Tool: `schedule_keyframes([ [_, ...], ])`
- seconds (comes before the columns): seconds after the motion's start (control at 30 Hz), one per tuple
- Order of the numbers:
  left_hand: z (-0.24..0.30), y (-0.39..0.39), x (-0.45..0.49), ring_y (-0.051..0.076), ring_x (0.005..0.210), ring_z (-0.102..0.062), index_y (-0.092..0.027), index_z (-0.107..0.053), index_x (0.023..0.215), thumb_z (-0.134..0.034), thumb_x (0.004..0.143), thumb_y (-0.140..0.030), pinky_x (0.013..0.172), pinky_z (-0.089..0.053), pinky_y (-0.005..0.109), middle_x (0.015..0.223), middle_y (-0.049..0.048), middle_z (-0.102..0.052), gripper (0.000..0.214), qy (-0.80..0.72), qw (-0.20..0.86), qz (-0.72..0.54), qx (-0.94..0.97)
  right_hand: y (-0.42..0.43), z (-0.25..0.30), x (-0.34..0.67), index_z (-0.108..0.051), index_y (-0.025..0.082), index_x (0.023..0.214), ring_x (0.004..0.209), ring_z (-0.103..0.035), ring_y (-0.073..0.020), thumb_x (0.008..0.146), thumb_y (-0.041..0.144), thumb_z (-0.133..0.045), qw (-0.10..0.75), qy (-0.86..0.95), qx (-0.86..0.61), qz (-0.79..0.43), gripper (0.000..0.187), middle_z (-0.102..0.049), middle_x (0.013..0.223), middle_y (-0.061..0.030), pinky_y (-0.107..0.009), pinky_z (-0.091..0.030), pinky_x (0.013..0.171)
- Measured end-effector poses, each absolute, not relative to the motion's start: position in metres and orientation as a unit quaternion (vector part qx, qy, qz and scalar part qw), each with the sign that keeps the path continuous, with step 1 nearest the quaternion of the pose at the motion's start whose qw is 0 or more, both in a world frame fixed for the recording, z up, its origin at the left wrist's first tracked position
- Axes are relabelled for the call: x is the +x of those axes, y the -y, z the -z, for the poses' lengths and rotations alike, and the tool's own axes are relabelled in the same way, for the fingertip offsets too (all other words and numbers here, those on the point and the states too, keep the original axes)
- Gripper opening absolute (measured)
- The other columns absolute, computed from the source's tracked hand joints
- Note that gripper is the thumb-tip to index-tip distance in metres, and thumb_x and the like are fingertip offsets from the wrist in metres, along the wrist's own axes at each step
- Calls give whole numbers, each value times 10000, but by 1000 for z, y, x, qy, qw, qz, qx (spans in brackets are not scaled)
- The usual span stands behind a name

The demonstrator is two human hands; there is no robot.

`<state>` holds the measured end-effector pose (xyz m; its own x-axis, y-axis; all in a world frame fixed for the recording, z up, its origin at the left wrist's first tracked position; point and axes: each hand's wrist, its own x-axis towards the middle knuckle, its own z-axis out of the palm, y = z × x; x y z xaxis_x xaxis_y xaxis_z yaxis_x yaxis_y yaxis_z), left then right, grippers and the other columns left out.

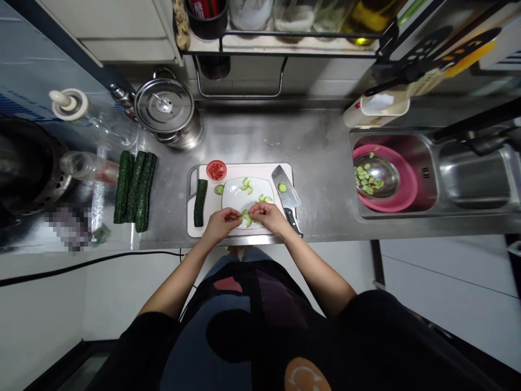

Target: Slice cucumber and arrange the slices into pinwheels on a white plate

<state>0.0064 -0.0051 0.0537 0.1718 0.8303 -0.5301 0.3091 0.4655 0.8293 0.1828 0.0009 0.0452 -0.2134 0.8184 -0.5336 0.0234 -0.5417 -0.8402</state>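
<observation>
My left hand (222, 221) and my right hand (269, 216) meet over the near rim of a white plate (236, 195), both pinched on cucumber slices (246, 218). More cut slices (245, 184) lie on the plate. The plate sits on a white cutting board (211, 217). A half cucumber (199, 202) lies on the board's left side. A cleaver (285, 193) with a slice on its blade rests on the right side. A small red dish (216, 170) stands at the board's far edge.
Three whole cucumbers (134, 187) lie left of the board. A lidded steel pot (169, 111) stands behind them. In the sink at right, a pink basin (401, 187) holds a steel bowl of cucumber bits (372, 179). A bottle (87, 167) lies at left.
</observation>
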Motion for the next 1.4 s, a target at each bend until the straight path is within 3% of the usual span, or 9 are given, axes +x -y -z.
schedule_keyframes([
  [0.07, -52, 9, 7, 110, 637, -583, -176, -652, 756, -622, 698, -210, 609, -464, 232, 707, -4, -667, 74, -613, 515, -228, 554, -4, -44, 185, -601, 172, 679, 541, -512, -87, 595, 251, -632, 277, 386, -556, -682, 120, -578, 580, 47, -234, -436, 578],
  [0.2, -42, 17, 6, 137, 789, -629, -200, -663, 802, -523, 780, -130, 721, -515, 262, 827, 22, -688, 158, -560, 354, -254, 705, -9, -39, 188, -594, 169, 669, 544, -516, -91, 607, 222, -611, 242, 418, -566, -668, 84, -565, 562, 51, -230, -432, 583],
  [0.4, -11, 30, -1, 143, 934, -634, -199, -663, 943, -448, 881, -155, 851, -527, 283, 979, 64, -681, 228, -463, 243, -266, 810, -14, -34, 190, -656, 165, 700, 589, -536, -106, 660, 162, -566, 177, 524, -594, -584, 99, -597, 595, 39, -226, -427, 601],
  [0.6, 9, 36, -1, 146, 947, -632, -198, -669, 987, -448, 901, -172, 848, -538, 291, 974, 67, -679, 239, -438, 216, -252, 835, -18, -32, 185, -702, 185, 734, 681, -601, -138, 698, 77, -543, 85, 633, -609, -469, 195, -677, 689, 3, -243, -448, 686],
  [0.83, 17, 39, 1, 150, 928, -631, -197, -670, 996, -466, 897, -172, 842, -534, 294, 967, 64, -674, 228, -439, 225, -255, 832, -20, -31, 180, -725, 190, 819, 810, -643, -180, 736, 58, -510, 38, 705, -577, -411, 266, -723, 843, -43, -270, -459, 772],
  [1.4, 9, 35, 5, 161, 877, -604, -181, -655, 945, -420, 892, -152, 793, -534, 323, 929, 73, -656, 242, -421, 209, -219, 855, -15, -27, 176, -712, 178, 904, 826, -613, -189, 812, 106, -492, -13, 738, -575, -353, 249, -684, 901, -86, -261, -424, 719],
])
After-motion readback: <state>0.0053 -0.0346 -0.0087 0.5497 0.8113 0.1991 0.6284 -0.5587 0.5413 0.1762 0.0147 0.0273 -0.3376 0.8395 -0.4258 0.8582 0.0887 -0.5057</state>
